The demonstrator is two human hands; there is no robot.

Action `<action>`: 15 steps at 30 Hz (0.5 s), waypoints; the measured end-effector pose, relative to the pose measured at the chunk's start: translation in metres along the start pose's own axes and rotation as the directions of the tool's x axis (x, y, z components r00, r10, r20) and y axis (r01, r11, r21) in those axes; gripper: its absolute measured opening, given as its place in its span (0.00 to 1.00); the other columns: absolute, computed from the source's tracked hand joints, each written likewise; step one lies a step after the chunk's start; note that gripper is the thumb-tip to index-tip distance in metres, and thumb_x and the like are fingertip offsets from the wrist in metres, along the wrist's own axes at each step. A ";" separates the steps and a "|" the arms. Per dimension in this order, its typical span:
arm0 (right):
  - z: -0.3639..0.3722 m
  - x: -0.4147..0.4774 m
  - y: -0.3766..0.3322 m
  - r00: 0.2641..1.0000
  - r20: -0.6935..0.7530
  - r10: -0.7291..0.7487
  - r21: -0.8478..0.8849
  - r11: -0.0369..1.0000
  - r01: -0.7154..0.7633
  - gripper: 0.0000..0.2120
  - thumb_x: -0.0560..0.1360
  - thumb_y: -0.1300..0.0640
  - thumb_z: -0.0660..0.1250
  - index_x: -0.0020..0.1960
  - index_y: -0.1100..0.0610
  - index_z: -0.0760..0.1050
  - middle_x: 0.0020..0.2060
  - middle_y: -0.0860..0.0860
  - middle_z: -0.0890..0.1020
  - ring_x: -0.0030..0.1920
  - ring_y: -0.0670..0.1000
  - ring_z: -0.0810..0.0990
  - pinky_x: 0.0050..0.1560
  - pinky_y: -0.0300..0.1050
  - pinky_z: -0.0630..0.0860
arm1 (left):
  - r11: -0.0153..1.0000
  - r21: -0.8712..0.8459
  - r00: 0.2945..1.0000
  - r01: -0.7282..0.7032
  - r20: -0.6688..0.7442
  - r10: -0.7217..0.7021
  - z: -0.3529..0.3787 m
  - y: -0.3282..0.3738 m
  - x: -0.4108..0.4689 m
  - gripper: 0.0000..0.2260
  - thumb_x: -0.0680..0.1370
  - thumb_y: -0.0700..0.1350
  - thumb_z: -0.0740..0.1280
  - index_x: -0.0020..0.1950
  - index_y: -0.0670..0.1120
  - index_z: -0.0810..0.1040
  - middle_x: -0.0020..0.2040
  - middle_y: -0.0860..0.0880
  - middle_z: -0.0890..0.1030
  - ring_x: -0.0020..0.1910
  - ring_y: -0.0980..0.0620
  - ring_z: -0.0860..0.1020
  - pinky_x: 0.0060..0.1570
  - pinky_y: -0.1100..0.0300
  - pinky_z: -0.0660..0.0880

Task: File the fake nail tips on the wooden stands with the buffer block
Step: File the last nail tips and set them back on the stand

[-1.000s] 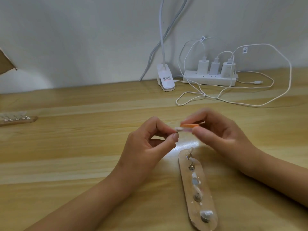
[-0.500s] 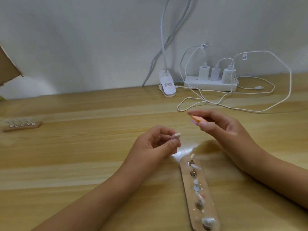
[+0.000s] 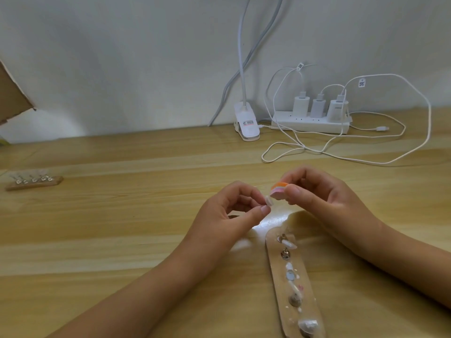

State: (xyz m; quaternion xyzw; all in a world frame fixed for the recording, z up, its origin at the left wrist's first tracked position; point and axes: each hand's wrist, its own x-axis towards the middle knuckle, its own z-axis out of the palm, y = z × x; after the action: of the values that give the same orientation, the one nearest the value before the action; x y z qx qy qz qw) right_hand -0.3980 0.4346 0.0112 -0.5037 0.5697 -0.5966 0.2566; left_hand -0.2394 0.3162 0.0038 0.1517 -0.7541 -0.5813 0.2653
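Counting two hands, left hand (image 3: 229, 215) and right hand (image 3: 324, 198), one buffer block (image 3: 279, 192), one held nail tip (image 3: 268, 200), and two stands, near stand (image 3: 278, 272) and far stand (image 3: 34, 185). Sitting behind: one power strip (image 3: 310, 124), three chargers (image 3: 317, 107), one clip lamp (image 3: 247, 125), one cardboard piece (image 3: 12, 98)

**Hands & arms: bare**

L hand (image 3: 234, 213) and R hand (image 3: 324, 198) both bare, w/ slim fingers. Nails cut short, plain, rounded at the tip; L thumbnail (image 3: 265, 209) and R thumbnail (image 3: 292, 191) show best. L forearm (image 3: 151, 289) bare from wrist to bottom edge of view. R forearm (image 3: 402, 259) bare from wrist to right edge. Faint creases at knuckles & wrists.
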 end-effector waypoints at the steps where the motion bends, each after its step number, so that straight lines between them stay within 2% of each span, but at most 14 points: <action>1: 0.000 -0.001 0.000 1.000 0.009 0.002 -0.006 1.000 -0.002 0.13 0.69 0.42 0.70 0.46 0.49 0.80 0.46 0.52 0.85 0.50 0.52 0.83 0.52 0.40 0.79 | 0.999 0.034 1.000 -0.018 -0.009 0.018 0.000 -0.001 -0.001 0.04 0.72 0.48 0.72 0.41 0.56 0.79 0.40 0.51 0.81 0.42 0.58 0.79 0.45 0.63 0.76; 7: 0.003 -0.003 0.000 1.000 0.025 -0.010 -0.030 1.000 0.011 0.09 0.73 0.48 0.74 0.46 0.53 0.80 0.45 0.51 0.84 0.45 0.47 0.81 0.48 0.35 0.76 | 0.986 0.125 0.990 -0.111 -0.077 0.122 0.002 -0.005 -0.002 0.08 0.73 0.43 0.74 0.41 0.57 0.80 0.39 0.56 0.81 0.42 0.60 0.79 0.41 0.69 0.75; 10: 0.004 -0.004 -0.002 0.997 0.013 -0.074 -0.018 0.997 0.074 0.09 0.72 0.48 0.72 0.47 0.52 0.79 0.45 0.50 0.84 0.47 0.53 0.81 0.49 0.36 0.76 | 0.984 0.122 0.985 -0.131 -0.096 0.143 0.003 -0.005 -0.002 0.09 0.74 0.42 0.74 0.40 0.56 0.81 0.38 0.57 0.81 0.41 0.59 0.80 0.41 0.68 0.76; 12: 0.003 -0.003 -0.002 0.998 0.023 -0.061 -0.036 0.997 0.061 0.10 0.72 0.48 0.73 0.47 0.54 0.79 0.45 0.51 0.84 0.48 0.57 0.81 0.49 0.36 0.77 | 0.983 0.118 0.983 -0.142 -0.098 0.154 0.003 -0.005 -0.002 0.08 0.74 0.42 0.74 0.40 0.55 0.81 0.39 0.56 0.82 0.42 0.57 0.81 0.41 0.67 0.77; 15: 0.002 -0.003 -0.002 0.998 0.021 -0.054 -0.027 0.998 0.054 0.10 0.71 0.47 0.73 0.47 0.53 0.79 0.46 0.52 0.84 0.49 0.57 0.80 0.49 0.36 0.77 | 0.983 0.103 0.980 -0.155 -0.110 0.166 0.003 -0.004 -0.003 0.09 0.74 0.41 0.74 0.40 0.55 0.81 0.40 0.54 0.83 0.43 0.56 0.81 0.42 0.65 0.78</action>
State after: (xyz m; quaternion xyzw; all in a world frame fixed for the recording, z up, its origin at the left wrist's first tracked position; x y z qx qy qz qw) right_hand -0.3945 0.4364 0.0115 -0.5285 0.5612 -0.5903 0.2393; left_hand -0.2391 0.3192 -0.0016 0.1367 -0.7733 -0.5118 0.3483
